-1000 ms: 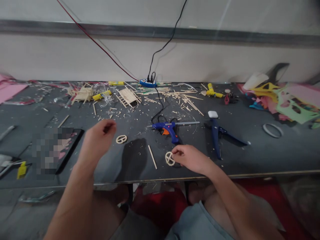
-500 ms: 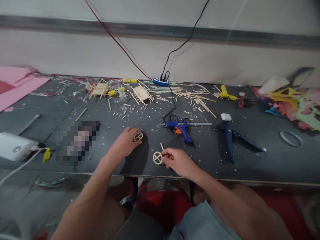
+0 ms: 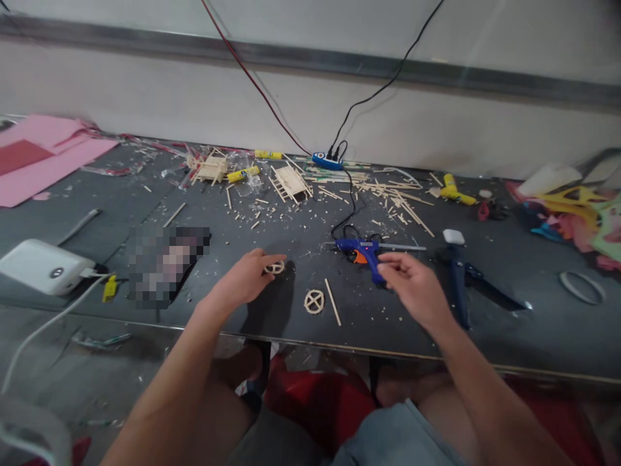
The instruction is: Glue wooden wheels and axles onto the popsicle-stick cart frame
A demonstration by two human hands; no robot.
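My left hand (image 3: 242,281) reaches forward, fingers (image 3: 272,260) pinched, seemingly. My right hand (image 3: 412,288) hovers with its fingers loosely curled and apart.

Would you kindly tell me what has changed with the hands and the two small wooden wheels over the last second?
The left hand reached forward and took hold of the far wheel. The right hand let go of the near wheel, which now lies on the table, and moved toward the blue glue gun. The glue gun and loose stick stayed put.
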